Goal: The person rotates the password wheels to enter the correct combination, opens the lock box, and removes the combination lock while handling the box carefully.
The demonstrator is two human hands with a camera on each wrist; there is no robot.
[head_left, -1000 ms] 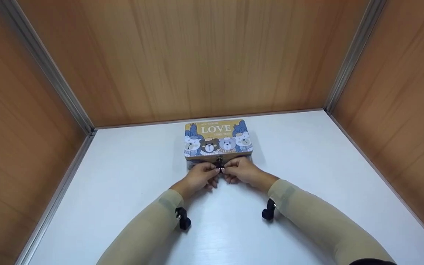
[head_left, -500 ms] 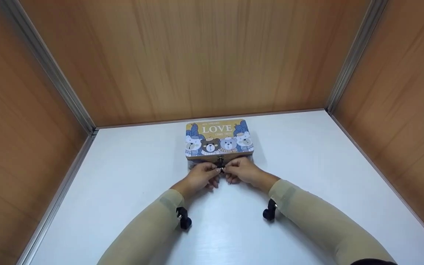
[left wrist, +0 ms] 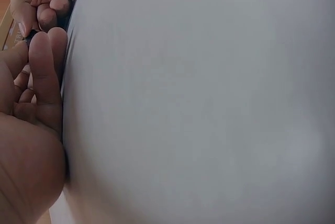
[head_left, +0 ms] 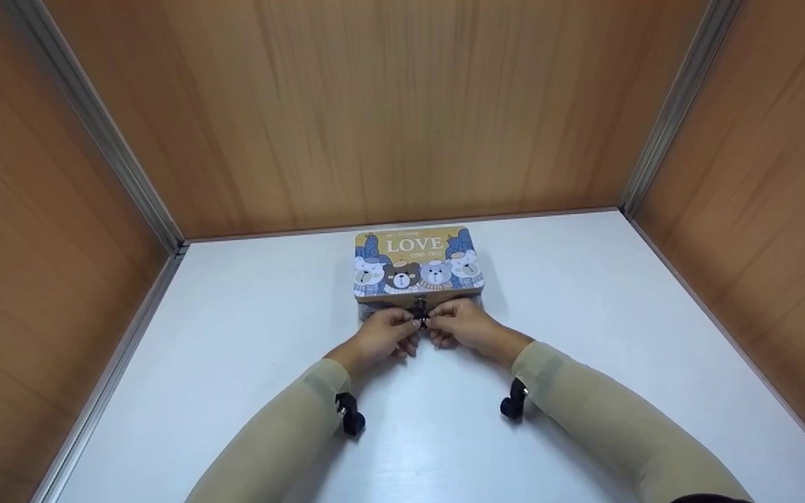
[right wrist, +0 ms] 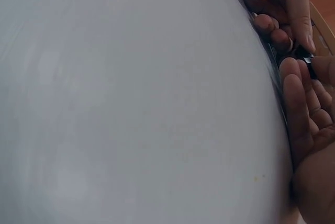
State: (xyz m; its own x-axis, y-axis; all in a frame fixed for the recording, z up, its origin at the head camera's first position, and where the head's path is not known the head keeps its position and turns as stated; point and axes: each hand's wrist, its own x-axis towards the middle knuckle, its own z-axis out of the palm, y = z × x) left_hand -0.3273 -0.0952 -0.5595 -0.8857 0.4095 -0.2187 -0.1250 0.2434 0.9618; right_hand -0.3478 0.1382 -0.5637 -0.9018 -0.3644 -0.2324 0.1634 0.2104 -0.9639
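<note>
A rectangular tin box (head_left: 416, 260) with bears and the word LOVE on its lid stands, lid down, near the back of the white table. From the clasp at its front hangs a small black lock (head_left: 421, 307), partly covered by fingertips. My left hand (head_left: 383, 332) pinches the lock between thumb and fingers from the left. Opposite it, my right hand (head_left: 465, 322) pinches the lock from the right. In the right wrist view, a shiny edge shows on the lock (right wrist: 310, 68) between the two hands' fingertips.
The white table (head_left: 249, 300) is bounded by wood-grain panels (head_left: 402, 112) at the back and both sides, with grey metal strips in the corners. Behind the box, the back panel is close. Black wrist devices (head_left: 352, 417) hang at both sleeves.
The head view shifts very slightly. Both hands keep their pinch at the front of the box, and less shine shows on the lock between the fingertips.
</note>
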